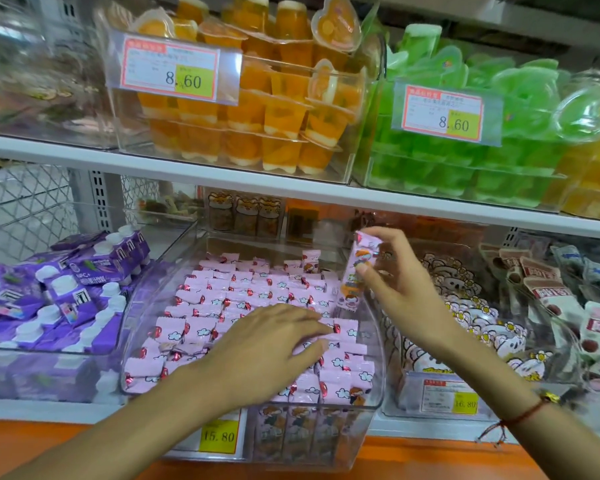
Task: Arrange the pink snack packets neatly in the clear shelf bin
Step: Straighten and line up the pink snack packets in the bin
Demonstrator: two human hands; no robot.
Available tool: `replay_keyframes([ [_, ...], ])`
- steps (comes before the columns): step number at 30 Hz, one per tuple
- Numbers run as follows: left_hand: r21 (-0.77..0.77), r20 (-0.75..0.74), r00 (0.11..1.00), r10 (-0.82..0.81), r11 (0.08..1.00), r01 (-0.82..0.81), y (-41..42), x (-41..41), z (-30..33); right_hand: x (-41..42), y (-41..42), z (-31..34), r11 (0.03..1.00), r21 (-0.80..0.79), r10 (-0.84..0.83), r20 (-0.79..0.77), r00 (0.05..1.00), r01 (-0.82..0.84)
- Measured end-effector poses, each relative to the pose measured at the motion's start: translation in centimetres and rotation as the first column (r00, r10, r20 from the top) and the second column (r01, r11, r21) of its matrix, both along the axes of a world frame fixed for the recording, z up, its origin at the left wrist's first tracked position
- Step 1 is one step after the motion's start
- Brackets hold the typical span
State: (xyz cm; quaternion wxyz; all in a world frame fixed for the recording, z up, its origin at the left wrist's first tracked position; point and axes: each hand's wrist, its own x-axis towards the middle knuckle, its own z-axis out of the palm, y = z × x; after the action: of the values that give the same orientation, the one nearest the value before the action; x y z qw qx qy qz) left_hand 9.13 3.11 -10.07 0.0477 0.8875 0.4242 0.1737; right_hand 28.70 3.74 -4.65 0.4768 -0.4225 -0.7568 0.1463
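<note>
A clear shelf bin (378, 344) on the lower shelf holds several rows of pink snack packets (222, 299), most lying flat in lines. My left hand (271, 344) rests palm down on the packets near the bin's front right, fingers straight. Above the bin's right side, my right hand (395, 282) pinches one pink packet (357, 271) between thumb and fingers; the packet hangs upright over the right wall. A few packets at the front left lie askew.
Purple drink cartons (66, 292) fill the bin to the left. A bin of white flower-print packets (471, 313) stands to the right. Orange jelly cups (257, 98) and green jelly cups (482, 116) sit on the shelf above. A yellow price tag (219, 436) hangs at the front.
</note>
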Motion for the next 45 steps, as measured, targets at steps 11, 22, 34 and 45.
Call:
replay_keyframes([
  [11, -0.022, 0.01, 1.0, -0.009, 1.0, 0.009, 0.3, 0.0, -0.2, -0.4, 2.2, 3.1, 0.984, 0.015, -0.124, 0.773, 0.622, 0.178],
  [22, 0.015, 0.034, 0.999, 0.02, 1.0, -0.021, 0.8, 0.3, 0.8, -0.4, 2.8, 2.1, 0.969, -0.152, 0.027, 0.848, 0.53, 0.193],
  [34, -0.156, -0.153, 0.988, -0.013, 0.988, -0.011, 2.8, 1.4, 0.5, -2.5, 7.3, 1.1, 0.937, -0.059, -0.057, 0.946, 0.318, 0.345],
  [45, -0.16, -0.124, 0.992, 0.015, 0.987, -0.035, 2.6, 1.3, 0.2, -1.8, 6.3, 1.0, 0.923, 0.024, -0.218, 0.855, 0.47, 0.385],
])
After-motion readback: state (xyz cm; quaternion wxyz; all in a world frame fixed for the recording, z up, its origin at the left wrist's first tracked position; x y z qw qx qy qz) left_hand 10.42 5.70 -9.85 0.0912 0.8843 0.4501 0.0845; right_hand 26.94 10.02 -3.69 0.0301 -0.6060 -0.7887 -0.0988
